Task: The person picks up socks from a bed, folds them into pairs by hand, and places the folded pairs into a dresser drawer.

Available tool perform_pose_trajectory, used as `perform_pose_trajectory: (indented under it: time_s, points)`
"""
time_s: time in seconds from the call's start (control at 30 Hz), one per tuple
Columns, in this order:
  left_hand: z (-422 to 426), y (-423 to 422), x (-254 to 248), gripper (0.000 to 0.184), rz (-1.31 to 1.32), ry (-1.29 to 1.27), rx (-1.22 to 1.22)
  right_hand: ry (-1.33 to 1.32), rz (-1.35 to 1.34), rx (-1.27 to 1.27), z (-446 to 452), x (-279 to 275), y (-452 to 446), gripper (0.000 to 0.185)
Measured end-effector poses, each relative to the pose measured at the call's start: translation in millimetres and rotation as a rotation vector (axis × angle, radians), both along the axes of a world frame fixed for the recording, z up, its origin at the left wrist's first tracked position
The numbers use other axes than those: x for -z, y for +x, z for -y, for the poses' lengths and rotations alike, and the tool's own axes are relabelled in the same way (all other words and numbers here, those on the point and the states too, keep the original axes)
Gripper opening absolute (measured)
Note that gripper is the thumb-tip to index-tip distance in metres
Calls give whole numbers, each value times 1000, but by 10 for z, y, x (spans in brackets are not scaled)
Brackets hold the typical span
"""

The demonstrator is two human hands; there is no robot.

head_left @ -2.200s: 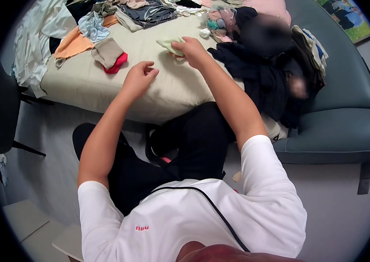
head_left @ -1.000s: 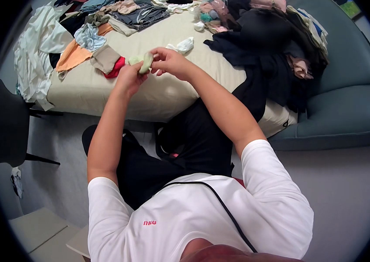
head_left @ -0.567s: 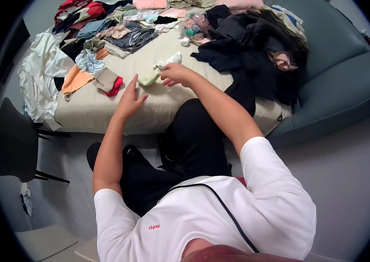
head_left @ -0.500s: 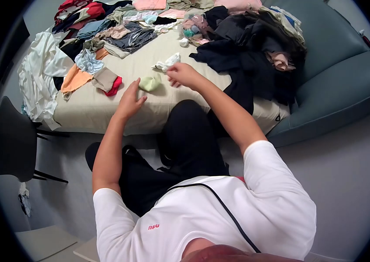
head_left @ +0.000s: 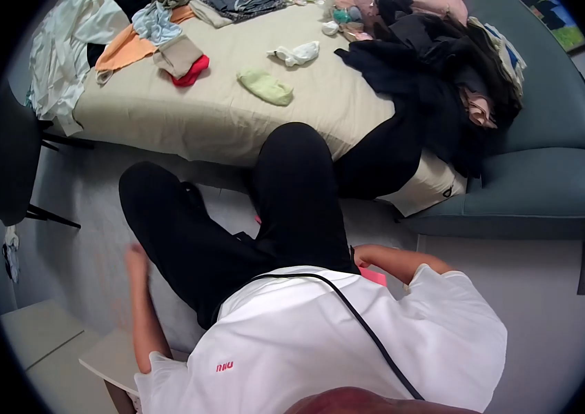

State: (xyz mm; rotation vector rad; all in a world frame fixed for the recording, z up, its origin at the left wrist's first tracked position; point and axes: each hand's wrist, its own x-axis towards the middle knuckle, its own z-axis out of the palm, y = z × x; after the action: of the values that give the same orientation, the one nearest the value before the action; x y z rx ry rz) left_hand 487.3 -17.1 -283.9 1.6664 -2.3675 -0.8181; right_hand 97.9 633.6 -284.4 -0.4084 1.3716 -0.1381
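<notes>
My left hand (head_left: pixel 137 257) hangs low beside my left thigh, away from the bed; it is small and smeared by motion. My right hand (head_left: pixel 361 257) is down at my right hip, by a pink object (head_left: pixel 374 277) whose kind I cannot make out. Its fingers are mostly hidden behind my black trousers. On the beige bed cover (head_left: pixel 168 124) a pale green sock-like piece of cloth (head_left: pixel 265 87) lies flattened near the front edge. Behind it rests a crumpled white piece of cloth (head_left: pixel 297 53). Neither hand touches these.
Dark clothes (head_left: pixel 437 103) are heaped at the right, against a teal leather headboard (head_left: pixel 541 186). Left of centre lie a beige-and-red folded piece (head_left: pixel 182 61), orange cloth (head_left: pixel 127 50) and white fabric (head_left: pixel 64 62). A dark chair (head_left: pixel 13 159) stands at the left.
Both hands have left the bed and dropped to my sides. The pale green cloth went from bunched between the hands to lying flatter. The view has tilted down.
</notes>
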Motion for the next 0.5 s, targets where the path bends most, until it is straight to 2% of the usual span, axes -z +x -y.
perform_pose_trajectory:
  time_s: [0.03, 0.07, 0.1, 0.13, 0.23, 0.5]
  points:
    - [-379, 236, 532, 44, -89, 456, 127, 25, 23, 40, -27, 73, -21, 31]
    - [-1046, 214, 520, 52, -374, 822, 43, 29, 17, 62, -57, 144, -26, 31]
    - [-1556, 194, 592, 52, -324, 959, 37, -109, -58, -4, -136, 265, -109, 28]
    - [-1910, 218, 620, 52, -197, 1002, 50, -75, -69, 37, -214, 390, -96, 28]
    - [-2452, 442, 612, 52, 21, 1022, 4, 45, -83, 139, -114, 207, -17, 27]
    - [-2392, 594, 428, 52, 122, 1017, -122, 207, -125, 314, 56, -134, 106, 27]
